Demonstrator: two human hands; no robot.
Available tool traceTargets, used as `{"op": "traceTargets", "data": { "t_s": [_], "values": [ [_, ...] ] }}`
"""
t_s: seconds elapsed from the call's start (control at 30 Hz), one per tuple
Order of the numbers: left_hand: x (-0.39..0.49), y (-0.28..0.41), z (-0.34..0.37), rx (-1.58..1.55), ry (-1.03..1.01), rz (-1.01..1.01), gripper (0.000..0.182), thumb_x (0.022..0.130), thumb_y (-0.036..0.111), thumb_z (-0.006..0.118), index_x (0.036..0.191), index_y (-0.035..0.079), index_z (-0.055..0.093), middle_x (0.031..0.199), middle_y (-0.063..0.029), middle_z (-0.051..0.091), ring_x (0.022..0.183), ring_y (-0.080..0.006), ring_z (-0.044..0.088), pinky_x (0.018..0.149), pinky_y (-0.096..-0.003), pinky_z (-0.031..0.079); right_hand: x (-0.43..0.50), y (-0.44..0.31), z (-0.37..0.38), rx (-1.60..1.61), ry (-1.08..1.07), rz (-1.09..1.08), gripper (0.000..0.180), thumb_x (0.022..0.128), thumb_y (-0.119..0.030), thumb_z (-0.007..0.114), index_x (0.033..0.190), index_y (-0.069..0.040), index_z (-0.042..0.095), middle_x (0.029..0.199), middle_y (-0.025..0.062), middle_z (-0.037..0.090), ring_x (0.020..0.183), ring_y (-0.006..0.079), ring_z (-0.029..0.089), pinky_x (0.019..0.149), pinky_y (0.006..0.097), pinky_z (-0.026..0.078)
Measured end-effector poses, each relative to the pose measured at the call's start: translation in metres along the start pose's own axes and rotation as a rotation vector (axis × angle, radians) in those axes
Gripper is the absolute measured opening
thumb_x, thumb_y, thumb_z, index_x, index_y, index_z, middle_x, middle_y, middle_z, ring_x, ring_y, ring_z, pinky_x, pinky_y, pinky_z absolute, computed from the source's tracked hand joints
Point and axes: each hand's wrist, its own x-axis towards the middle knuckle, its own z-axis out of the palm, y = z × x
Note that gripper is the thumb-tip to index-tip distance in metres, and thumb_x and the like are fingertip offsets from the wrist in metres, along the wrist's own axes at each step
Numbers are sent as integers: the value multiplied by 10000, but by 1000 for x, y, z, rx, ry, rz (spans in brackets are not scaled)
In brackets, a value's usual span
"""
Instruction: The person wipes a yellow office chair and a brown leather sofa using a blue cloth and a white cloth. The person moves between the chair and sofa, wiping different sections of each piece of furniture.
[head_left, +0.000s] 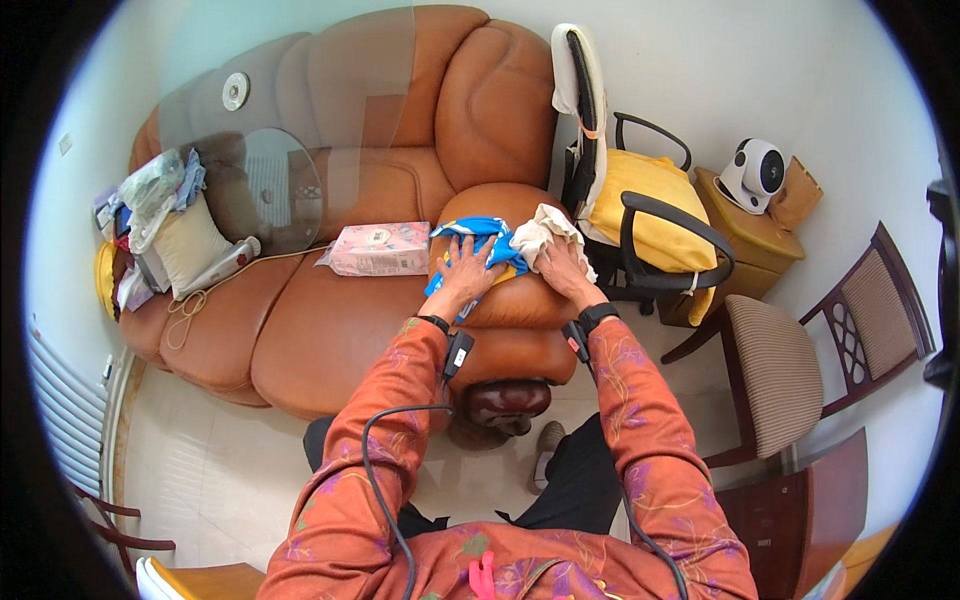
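Note:
My left hand (469, 274) lies with spread fingers on a crumpled blue cloth with white and yellow parts (470, 227). Just to its right, my right hand (561, 264) presses into a bunched cream cloth (545, 223), its fingertips partly sunk in the folds. Both cloths rest on top of the brown leather armrest (510, 304) of a sofa. Beside the blue cloth, on the seat, sits a pink plastic-wrapped pack of tissues (380, 249) that bears writing.
Right of the armrest stands an office chair with a yellow cushion (645, 206); farther right are a striped dining chair (772, 375) and a white fan (754, 174) on a cabinet. A cream pillow (187, 240) and bags crowd the sofa's left end. A transparent sheet (300, 82) overlaps the backrest.

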Motion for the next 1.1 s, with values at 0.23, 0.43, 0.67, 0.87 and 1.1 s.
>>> {"op": "traceTargets", "data": {
  "t_s": [0.23,0.43,0.67,0.87,1.1],
  "values": [
    [-42,-34,39,-137,286,7,601,936,505,546,1456,220,444,1548,-220,269,1409,-462,238,1122,-591,225,-56,-9,-20,277,210,-140,443,937,-295,479,1335,-111,536,1454,164,437,1328,430,387,1085,493,340],
    [-92,-67,90,-718,471,-2,579,942,404,576,1448,162,431,1523,-278,232,1381,-483,232,1123,-543,244,-137,-27,-15,40,457,-416,547,815,-100,579,1343,21,500,1425,178,469,1334,397,403,1090,571,287],
    [-111,-69,125,-1020,459,-153,641,960,450,552,1425,48,371,1385,-259,442,1276,-445,423,1066,-497,330,-149,-80,-12,-365,409,-603,533,835,-103,574,1366,-132,537,1214,69,565,1233,309,480,1093,607,243],
    [-120,-78,130,-1296,397,-135,511,991,351,535,1379,34,436,1310,-109,529,1199,-222,497,1018,-360,404,-113,-127,14,-496,276,-830,441,865,-196,556,1305,-184,585,1320,21,536,1280,227,462,1096,625,198],
    [-141,-84,125,-1885,144,-515,471,1014,421,482,1374,117,469,1238,-53,591,1068,-191,566,895,-371,482,-88,-185,92,-685,25,-843,256,862,-195,555,996,-126,763,1167,62,651,1290,284,457,1097,702,162]
  ]
}}
